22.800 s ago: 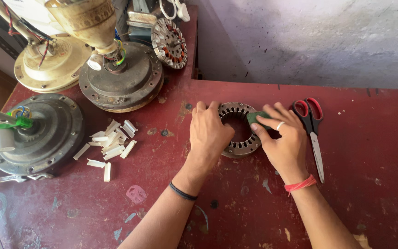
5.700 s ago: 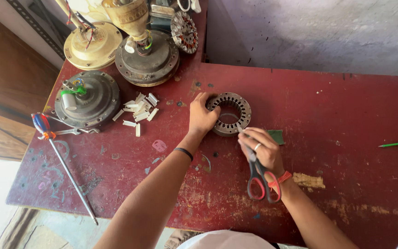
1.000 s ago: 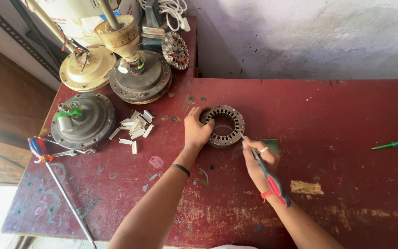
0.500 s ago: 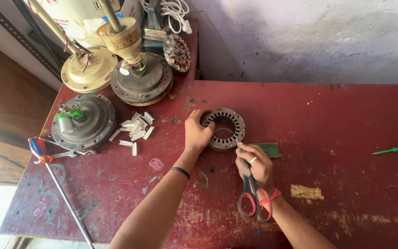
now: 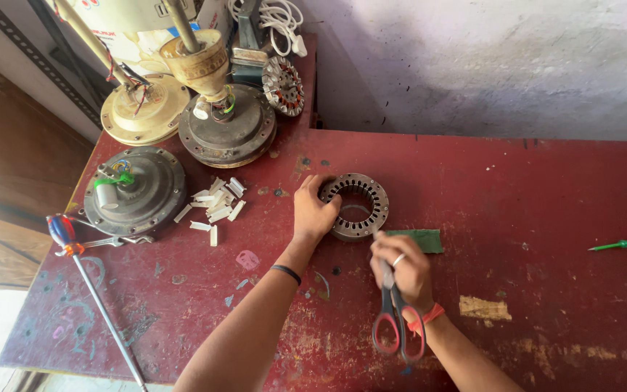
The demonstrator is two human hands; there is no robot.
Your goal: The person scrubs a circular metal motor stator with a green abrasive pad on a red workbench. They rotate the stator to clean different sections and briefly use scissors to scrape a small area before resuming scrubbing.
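Since half a second ago the red-handled scissors (image 5: 395,319) are lying slightly more upright in the right hand (image 5: 403,270); the ring and the left hand are sitting as before.

The red table (image 5: 546,218) is filling most of the view. At its far left corner a cream box-shaped casing (image 5: 121,33) with printed markings is standing behind the motors. Three round fan motor housings are sitting there: one dark with a brass cap (image 5: 226,131), one cream (image 5: 145,109), one grey with green wire (image 5: 136,190). One wound stator (image 5: 283,86) is leaning far behind them.

One slotted steel stator ring (image 5: 355,206) is lying flat at the table's middle. The left hand (image 5: 313,210) is resting on its left edge, fingers curled loosely against the rim. The right hand is closed around the scissors near the blades, handles pointing toward the near edge, just near of the ring.

One green paper strip (image 5: 416,240) is lying right of the ring. About a dozen white slips (image 5: 213,207) are scattered left. One green screwdriver (image 5: 624,243) is lying far right; one long red-and-blue screwdriver (image 5: 88,287) at near left.
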